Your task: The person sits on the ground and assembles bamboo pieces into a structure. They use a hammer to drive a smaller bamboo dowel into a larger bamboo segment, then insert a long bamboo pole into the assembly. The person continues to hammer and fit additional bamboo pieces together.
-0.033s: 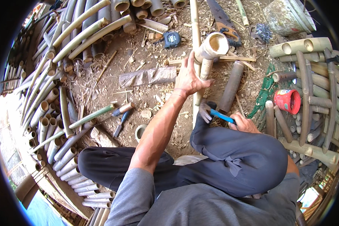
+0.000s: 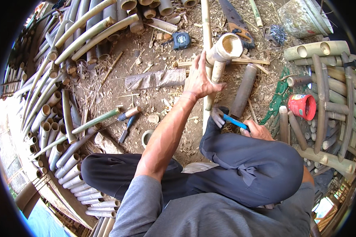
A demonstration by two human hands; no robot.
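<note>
My left hand [image 2: 203, 82] wraps round a bamboo joint, its thumb stretched to the right. The joint is a short thick bamboo section [image 2: 213, 54] with a pale open end facing up, meeting a thinner bamboo piece [image 2: 218, 72]. Both lie over a long pale bamboo pole [image 2: 206, 23] that runs away from me. By my right knee, my right hand [image 2: 259, 131] is closed on the blue handle of a claw hammer [image 2: 235, 121]. The hammer's metal head rests against or just above my dark-clad foot; which one I cannot tell.
A handsaw [image 2: 234, 19], tape measure [image 2: 181, 40] and blue-handled chisel [image 2: 127, 128] lie on the chip-strewn ground. A dark bamboo tube [image 2: 243, 90] is right of the pole. Bamboo stacks [image 2: 73, 166] line the left; a red tub [image 2: 302, 106] and bucket [image 2: 302, 17] stand right.
</note>
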